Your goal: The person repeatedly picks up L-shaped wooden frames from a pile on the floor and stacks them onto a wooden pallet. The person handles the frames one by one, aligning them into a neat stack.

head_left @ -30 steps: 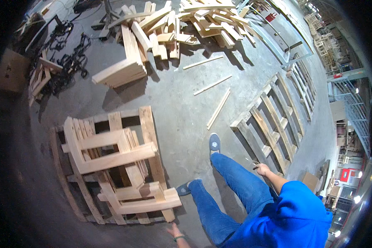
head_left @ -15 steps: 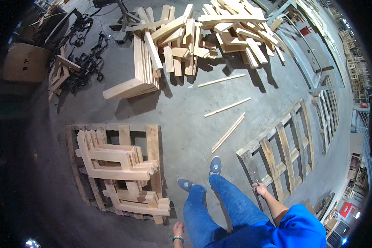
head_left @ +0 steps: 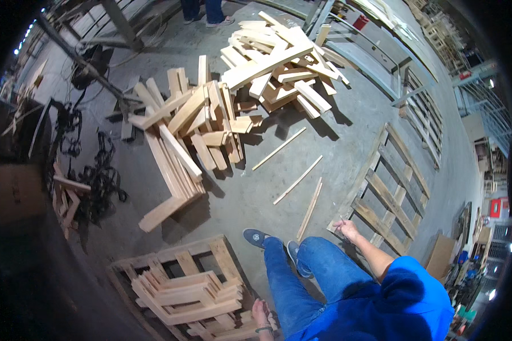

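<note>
Your left hand point(head_left: 260, 312): fingers partly curled, cannot tell whether gripping | just beside it, stacked wooden frames point(head_left: 205, 312) on a pallet point(head_left: 227, 261) | your right hand point(head_left: 347, 229): fingers bent round a slim object point(head_left: 341, 217), too small to identify | beyond, loose wooden strips point(head_left: 297, 180), then a timber heap point(head_left: 267, 66)

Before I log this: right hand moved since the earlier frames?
Yes. Against the closer right-side pallet, the right hand has shifted in view toward the pallet's left corner, nearer the loose sticks.

Couldn't identify the thin item point(head_left: 341, 217) in the right hand point(head_left: 347, 228); saw another person's legs point(head_left: 213, 10) cut off at the top edge.
</note>
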The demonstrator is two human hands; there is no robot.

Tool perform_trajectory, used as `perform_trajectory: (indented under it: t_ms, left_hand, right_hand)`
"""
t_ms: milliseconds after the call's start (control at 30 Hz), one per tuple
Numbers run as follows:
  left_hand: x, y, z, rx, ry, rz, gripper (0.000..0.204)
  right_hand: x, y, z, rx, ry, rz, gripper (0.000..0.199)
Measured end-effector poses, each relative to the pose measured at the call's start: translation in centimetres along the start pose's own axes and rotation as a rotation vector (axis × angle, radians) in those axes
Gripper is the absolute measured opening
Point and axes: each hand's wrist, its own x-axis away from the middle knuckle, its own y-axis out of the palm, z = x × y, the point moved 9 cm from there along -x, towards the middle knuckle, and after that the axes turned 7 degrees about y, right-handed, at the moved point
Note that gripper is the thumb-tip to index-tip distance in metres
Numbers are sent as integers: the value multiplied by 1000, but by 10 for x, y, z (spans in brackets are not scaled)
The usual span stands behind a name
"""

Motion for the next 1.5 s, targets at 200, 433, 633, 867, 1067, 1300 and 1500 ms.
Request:
perform_trajectory:
  t_ms: [200, 433, 633, 867, 1067, 1300, 1500]
  left_hand:
    - [-21, 24, 76, 106, 18, -12, 37]
    - [-31, 79, 120, -70, 67, 104, 34]
    - [-56, 182, 204, -397, 271, 34, 36]
    - [-84, 377, 277, -334, 481, -131, 40]
    - [-55, 631, 378, -1225, 1089, -279, 53]
    - [-45, 733, 469, -1479, 1075, -380, 97]
    - [-51, 617, 410, -993, 694, -67, 65]
  right_hand:
    - [10, -6, -98, -549, 218, -220, 29]
    - [-77, -37, -288, -484, -137, -274, 49]
    - [-203, -77, -470, -596, -283, -181, 55]
    - [-333, -99, -596, -1049, 71, -156, 52]
    - [-359, -155, -592, -1078, -218, -203, 32]
    - [-194, -113, -560, -792, -223, -679, 23]
    - [-293, -76, -538, -525, -117, -491, 27]
